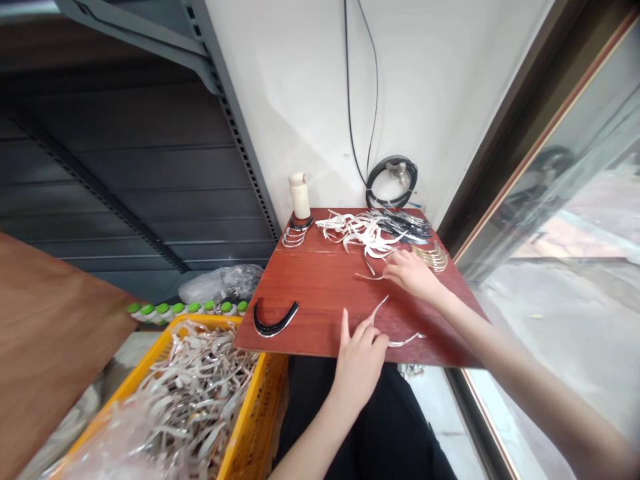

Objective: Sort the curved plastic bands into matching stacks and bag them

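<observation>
My left hand (360, 360) is over the front edge of the red-brown table (310, 287), its fingers closed on a thin whitish strip (380, 307), with the index finger stretched out. Another pale curved strip (407, 341) lies at its right. Farther back, my right hand (407, 272) pinches a thin strip (369, 276) that points left, beside a loose pile of white strips (363, 232). Gold curved pieces (434, 257) rest just behind the right wrist. A black curved bundle (274, 329) sits at the table's front left.
Dark strips (405, 225), silver curved pieces (293, 237) and a cream bottle (300, 197) stand or lie at the back. A coiled black cable (393, 200) leans on the wall. A yellow crate (255, 393) of strips is at the left, glass at the right.
</observation>
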Motion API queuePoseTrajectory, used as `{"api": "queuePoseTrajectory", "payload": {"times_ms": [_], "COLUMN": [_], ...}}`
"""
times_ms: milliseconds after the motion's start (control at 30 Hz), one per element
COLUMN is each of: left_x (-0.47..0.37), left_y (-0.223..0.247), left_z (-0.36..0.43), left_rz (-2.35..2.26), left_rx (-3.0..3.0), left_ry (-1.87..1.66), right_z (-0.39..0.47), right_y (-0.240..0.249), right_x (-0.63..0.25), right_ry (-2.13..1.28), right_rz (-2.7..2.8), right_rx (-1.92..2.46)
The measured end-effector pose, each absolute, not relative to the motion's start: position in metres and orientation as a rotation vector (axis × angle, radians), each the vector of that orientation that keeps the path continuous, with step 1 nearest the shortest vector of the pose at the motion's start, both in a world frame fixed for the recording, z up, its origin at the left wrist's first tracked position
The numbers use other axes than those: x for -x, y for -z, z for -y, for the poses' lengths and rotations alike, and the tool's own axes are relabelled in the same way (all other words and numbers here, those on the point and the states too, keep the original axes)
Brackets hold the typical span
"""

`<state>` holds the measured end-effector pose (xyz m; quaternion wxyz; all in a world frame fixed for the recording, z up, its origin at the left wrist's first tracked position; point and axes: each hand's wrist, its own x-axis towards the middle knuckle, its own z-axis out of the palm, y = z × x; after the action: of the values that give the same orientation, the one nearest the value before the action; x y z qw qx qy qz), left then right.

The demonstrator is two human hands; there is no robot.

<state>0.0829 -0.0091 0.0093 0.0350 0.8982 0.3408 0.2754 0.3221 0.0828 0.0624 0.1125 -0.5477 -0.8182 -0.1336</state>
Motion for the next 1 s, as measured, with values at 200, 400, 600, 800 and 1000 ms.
{"api": "queuePoseTrajectory", "payload": {"times_ms": [200, 400, 600, 800, 1000], "left_x": [-0.060, -0.037, -0.032, -0.033, -0.032], "left_y": [-0.012, -0.006, -0.008, -0.006, 0.005], "left_z": [0.022, 0.018, 0.009, 0.005, 0.005], "left_rz": [-1.318, -1.309, -1.124, -1.169, -1.169], "left_rx": [-2.565, -2.410, -2.472, -2.474, -2.455], "left_ry": [-0.949, -1.106, -1.040, -1.104, -1.158], "right_z": [-0.022, -0.003, -0.015, -0.013, -0.004], "right_y": [-0.086, -0.080, -0.071, -0.049, -0.045], "right_x": [-0.281, -0.236, -0.213, -0.213, -0.230], "right_ry": [0.370, 0.178, 0.006, -0.209, -0.220], "right_rz": [2.159, 2.121, 2.267, 2.397, 2.263], "right_rx": [1.550, 1.411, 1.338, 1.464, 1.427]}}
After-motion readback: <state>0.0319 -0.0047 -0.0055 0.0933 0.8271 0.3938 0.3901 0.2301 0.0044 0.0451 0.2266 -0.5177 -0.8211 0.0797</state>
